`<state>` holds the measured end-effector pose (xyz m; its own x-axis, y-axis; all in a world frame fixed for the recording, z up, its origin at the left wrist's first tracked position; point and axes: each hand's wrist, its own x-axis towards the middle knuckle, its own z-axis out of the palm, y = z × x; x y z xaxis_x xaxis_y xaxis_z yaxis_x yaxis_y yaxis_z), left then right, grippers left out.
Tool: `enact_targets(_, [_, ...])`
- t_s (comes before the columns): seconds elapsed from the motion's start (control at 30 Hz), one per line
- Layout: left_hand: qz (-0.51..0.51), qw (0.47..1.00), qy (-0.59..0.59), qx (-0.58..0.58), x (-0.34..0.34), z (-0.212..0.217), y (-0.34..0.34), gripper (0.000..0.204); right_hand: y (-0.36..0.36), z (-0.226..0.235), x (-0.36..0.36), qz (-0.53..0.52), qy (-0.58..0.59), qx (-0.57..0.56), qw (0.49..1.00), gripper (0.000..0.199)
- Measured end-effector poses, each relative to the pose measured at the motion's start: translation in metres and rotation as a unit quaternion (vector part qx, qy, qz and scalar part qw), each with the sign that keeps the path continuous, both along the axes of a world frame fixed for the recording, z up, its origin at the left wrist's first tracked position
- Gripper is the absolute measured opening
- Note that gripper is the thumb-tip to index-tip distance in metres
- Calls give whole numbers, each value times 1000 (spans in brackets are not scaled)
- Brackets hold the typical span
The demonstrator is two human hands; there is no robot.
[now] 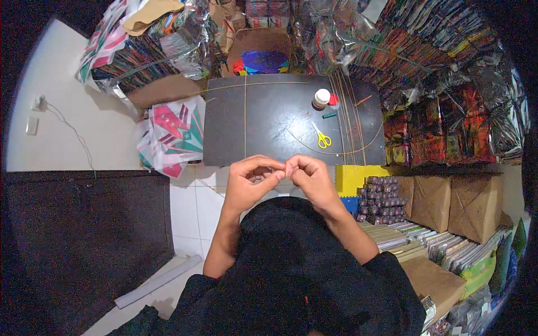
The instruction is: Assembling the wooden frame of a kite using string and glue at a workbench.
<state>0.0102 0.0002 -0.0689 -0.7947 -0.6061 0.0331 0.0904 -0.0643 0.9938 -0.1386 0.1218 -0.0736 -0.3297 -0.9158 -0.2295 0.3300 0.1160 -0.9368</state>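
My left hand (251,180) and my right hand (315,182) meet just off the near edge of a dark table (269,126). Their fingertips are pinched together and touch, and whatever lies between them is too small to make out. Beyond the right hand, yellow-handled scissors (323,140) rest on the tabletop. Farther back stand a jar with a white lid (321,97), a red object (333,99) and a short green cylinder (329,115). Several thin sticks (348,115) lie lengthwise at the right, and a thin curved strip (353,152) bends near the front edge.
One thin stick (245,112) crosses the table's left part. Printed sheets (175,134) hang at its left side. Packed stacks (412,47) line the back and right. Small dark boxes (381,199) and brown-wrapped parcels (473,204) sit at right. A roll (157,281) lies on the floor.
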Motion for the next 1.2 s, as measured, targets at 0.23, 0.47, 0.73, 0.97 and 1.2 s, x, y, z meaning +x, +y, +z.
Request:
enact_targets(0.23, [-12,999,8,-39,0,-2,-2,20,2,1,-2,19,-27,1,999,13])
enact_targets(0.47, [-31,999,-14,-34,1,2,-2,19,5,-2,-2,32,-35,1,999,15])
enact_targets(0.73, [-23,999,-21,-24,0,3,0,13,7,-1,-4,36,-43,-2,998,15])
enact_targets(0.97, [-10,999,-26,-29,-2,6,2,12,10,0,-4,27,-40,8,999,15])
enact_targets(1.2, [-5,1000,-12,-7,0,5,1,13,12,3,-3,15,-41,11,999,11])
